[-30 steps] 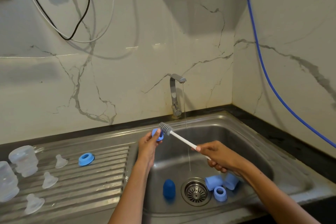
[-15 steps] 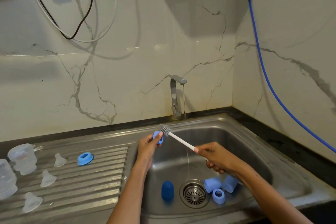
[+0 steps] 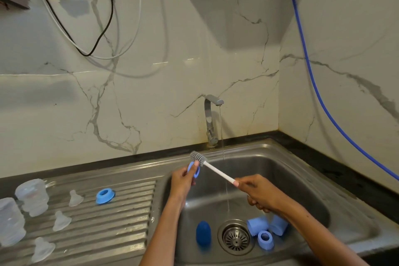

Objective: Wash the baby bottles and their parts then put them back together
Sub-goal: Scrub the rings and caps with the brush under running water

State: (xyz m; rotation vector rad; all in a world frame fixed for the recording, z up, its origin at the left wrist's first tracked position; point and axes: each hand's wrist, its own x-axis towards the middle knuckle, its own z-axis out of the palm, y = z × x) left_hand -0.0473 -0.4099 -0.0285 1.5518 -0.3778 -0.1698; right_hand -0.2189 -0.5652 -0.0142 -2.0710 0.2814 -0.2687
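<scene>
Over sink [image 3: 302, 170], left hand [image 3: 181, 181] pinching ring [image 3: 193, 170]

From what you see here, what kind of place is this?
Most likely a home kitchen, at the washing-up corner: a steel sink with a ribbed draining board, a tap running a thin stream, and marble-look wall tiles behind.

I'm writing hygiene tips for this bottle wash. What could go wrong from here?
The left hand only pinches the blue collar ring while the brush scrubs it, so the ring might slip into the sink. The thin water stream falls beside the ring, so rinsing may be poor.
</scene>
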